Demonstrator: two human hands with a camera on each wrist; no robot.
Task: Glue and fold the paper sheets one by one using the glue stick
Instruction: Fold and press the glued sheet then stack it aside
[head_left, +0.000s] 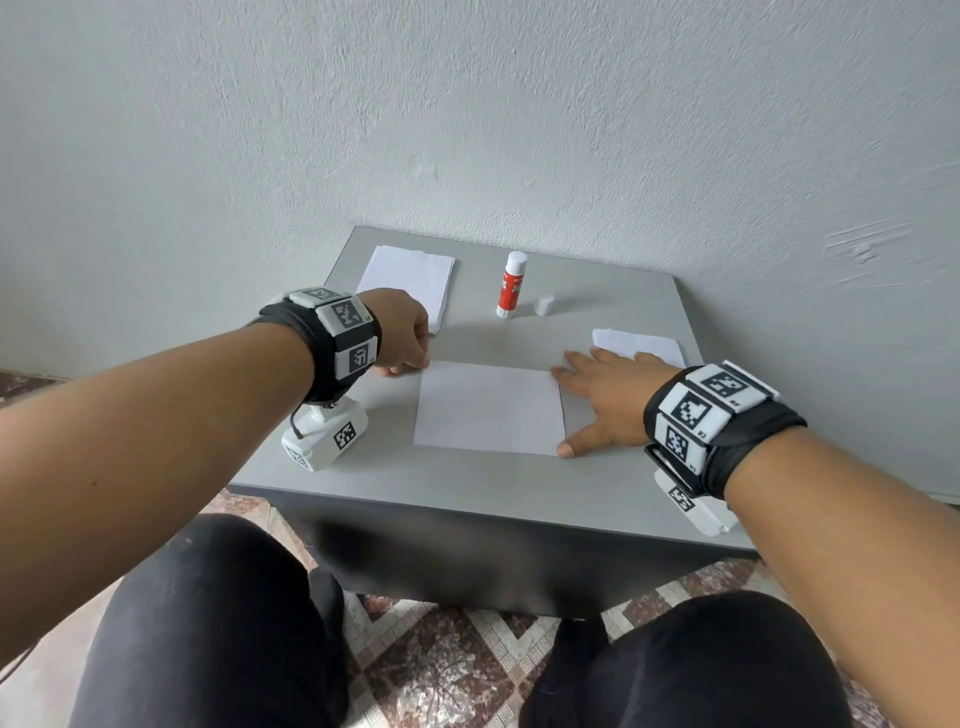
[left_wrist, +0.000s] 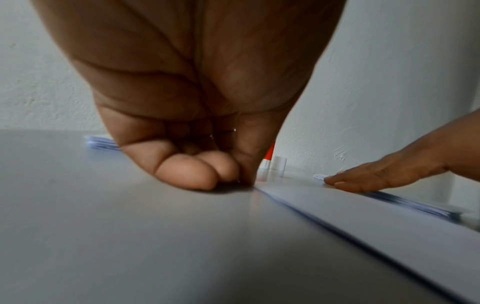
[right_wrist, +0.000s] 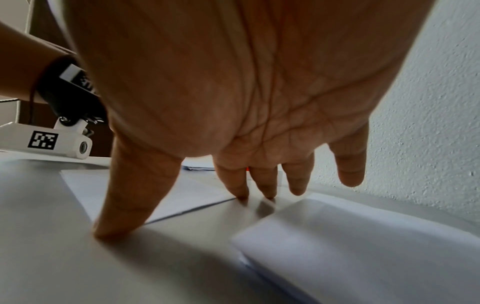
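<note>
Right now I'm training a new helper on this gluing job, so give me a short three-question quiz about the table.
1. True or false: the glue stick stands upright with its cap off beside it.
2. Which hand lies flat with spread fingers at the middle sheet's edge? A) left hand B) right hand
3. Fill in: the left hand's curled fingers meet the middle sheet at its far-left ____.

Key: 1 true; 2 B; 3 corner.
</note>
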